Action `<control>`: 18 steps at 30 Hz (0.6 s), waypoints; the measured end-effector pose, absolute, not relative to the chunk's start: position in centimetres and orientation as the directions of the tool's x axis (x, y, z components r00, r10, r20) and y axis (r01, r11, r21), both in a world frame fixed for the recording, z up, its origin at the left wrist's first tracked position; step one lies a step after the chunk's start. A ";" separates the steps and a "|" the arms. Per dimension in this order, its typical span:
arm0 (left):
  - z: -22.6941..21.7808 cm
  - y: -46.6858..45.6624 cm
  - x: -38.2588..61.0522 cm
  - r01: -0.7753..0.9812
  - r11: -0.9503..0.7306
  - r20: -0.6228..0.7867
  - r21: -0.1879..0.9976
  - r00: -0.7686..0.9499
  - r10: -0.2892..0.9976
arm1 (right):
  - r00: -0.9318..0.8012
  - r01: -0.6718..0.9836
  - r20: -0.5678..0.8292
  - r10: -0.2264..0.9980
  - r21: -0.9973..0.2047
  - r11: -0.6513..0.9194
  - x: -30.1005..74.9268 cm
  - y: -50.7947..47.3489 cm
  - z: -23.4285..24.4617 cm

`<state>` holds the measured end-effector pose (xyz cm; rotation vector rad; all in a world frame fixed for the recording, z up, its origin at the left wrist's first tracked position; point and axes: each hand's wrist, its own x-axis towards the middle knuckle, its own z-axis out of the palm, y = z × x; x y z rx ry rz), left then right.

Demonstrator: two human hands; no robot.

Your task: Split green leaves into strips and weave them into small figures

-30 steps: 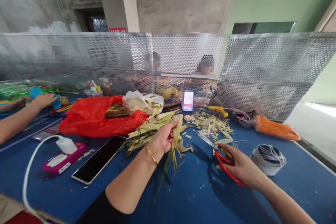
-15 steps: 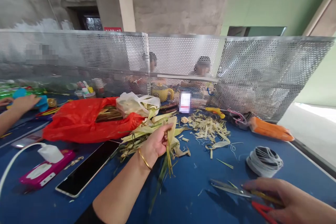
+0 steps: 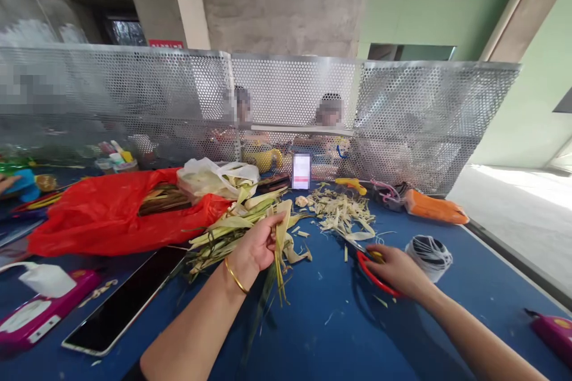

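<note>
Holding a husk bundle (image 3: pixel 283 227) in a pinch grip of the left hand (image 3: pixel 259 244), with broad pale end above the grip and thin strips below, over the blue table (image 3: pixel 313 339) and just right of a heap of long husk leaves (image 3: pixel 223 229). Gripping red-handled scissors (image 3: pixel 373 277) in the right hand (image 3: pixel 395 268), closed about the handles, with blades directed toward a scatter of pale scraps (image 3: pixel 342 208); unable to tell blade opening at this angle. Showing, just beyond the right wrist, a wound ball of pale cord (image 3: pixel 429 257) and, farther back, an orange packet (image 3: pixel 435 207). Showing to the left a red plastic bag (image 3: pixel 107 214) touching a white plastic bag (image 3: pixel 214 177), a phone (image 3: pixel 127 300) lying flat with dark screen, and a magenta power strip (image 3: pixel 51 312) with a white adapter (image 3: pixel 47 280). Bounding the rear edge with a perforated metal screen (image 3: pixel 402 107).
</note>
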<state>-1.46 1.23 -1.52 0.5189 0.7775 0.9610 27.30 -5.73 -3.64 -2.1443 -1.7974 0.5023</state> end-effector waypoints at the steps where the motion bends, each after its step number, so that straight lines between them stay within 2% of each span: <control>1: -1.4 1.2 -1.4 -0.524 0.495 -0.365 0.694 0.336 0.868 | 0.165 0.881 -0.063 0.984 -0.439 -0.176 26.4 -4.1 -3.1; 4: -1.1 1.0 -1.2 -0.526 0.507 -0.396 0.683 0.317 0.862 | 0.187 0.872 -0.039 0.982 -0.454 -0.184 24.8 -0.2 -1.4; 6: -1.0 1.0 -1.2 -0.524 0.513 -0.408 0.680 0.310 0.859 | 0.143 0.872 -0.045 0.989 -0.467 -0.148 24.7 0.7 -0.5; 11: -0.8 0.8 -1.2 -0.529 0.516 -0.414 0.674 0.308 0.857 | -0.002 0.865 -0.090 0.996 -0.500 -0.043 26.9 -4.8 0.8; 14: -0.6 0.6 -1.1 -0.526 0.536 -0.421 0.661 0.332 0.844 | -0.229 0.770 -0.254 0.940 -0.637 0.015 28.6 -10.4 1.5; 18: -0.5 0.2 -0.8 -0.513 0.553 -0.429 0.656 0.350 0.833 | -0.375 0.734 -0.517 0.770 -0.673 -0.094 29.5 -14.2 2.0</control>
